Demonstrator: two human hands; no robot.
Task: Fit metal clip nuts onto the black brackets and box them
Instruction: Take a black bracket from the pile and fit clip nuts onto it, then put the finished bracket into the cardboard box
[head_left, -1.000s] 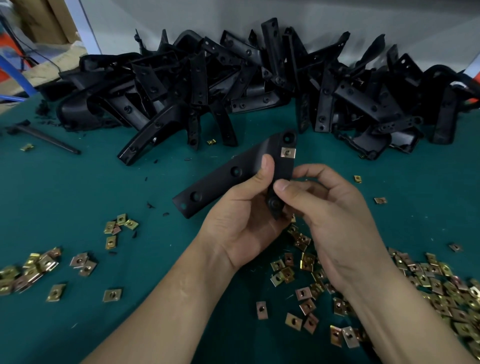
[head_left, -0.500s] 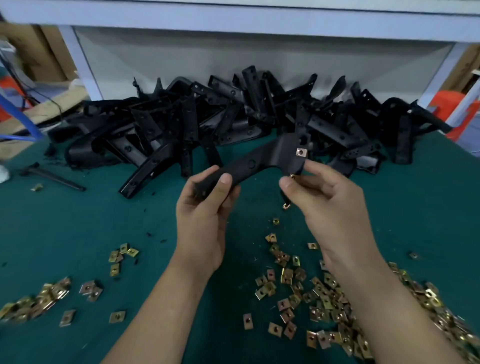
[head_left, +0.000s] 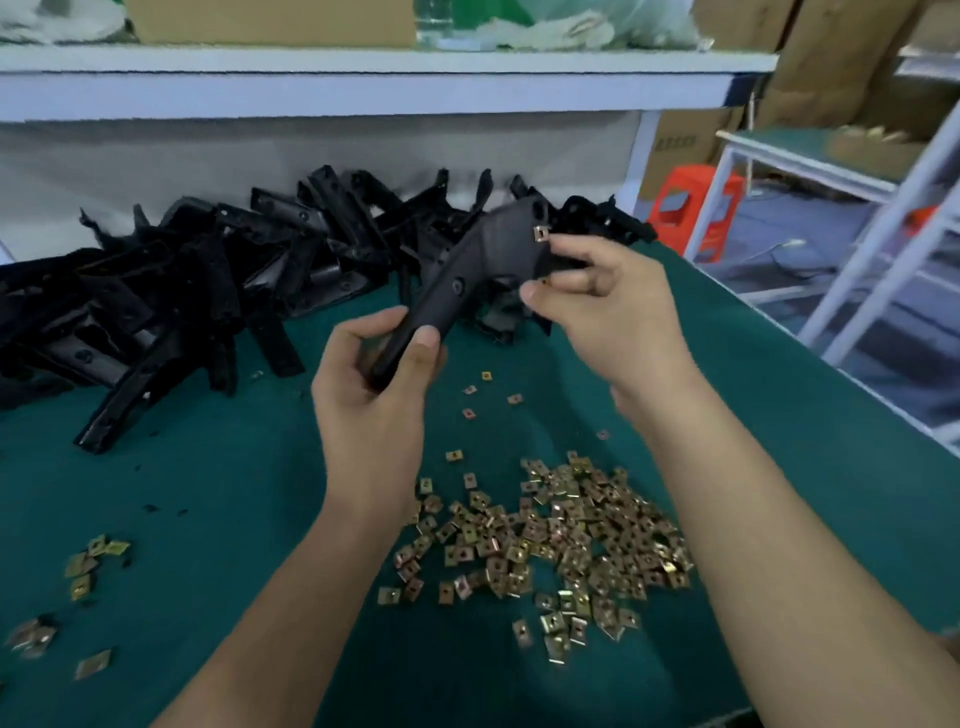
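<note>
Bracket (head_left: 480, 260) (clip nut (head_left: 540, 234) fitted) clasped low by left hand (head_left: 374, 395), pinched high by right hand (head_left: 613, 317).

Bracket pile (head_left: 156, 291) runs off the edge; left hand (head_left: 369, 415) hides 1 bracket (head_left: 467, 270) end.

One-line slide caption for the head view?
Left hand and right hand hold a black bracket, one clip nut fitted, over loose nuts.

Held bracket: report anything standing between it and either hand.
Nothing visible does. The left hand grips the bracket at its lower end, and the right hand holds its upper end beside a fitted clip nut.
</note>
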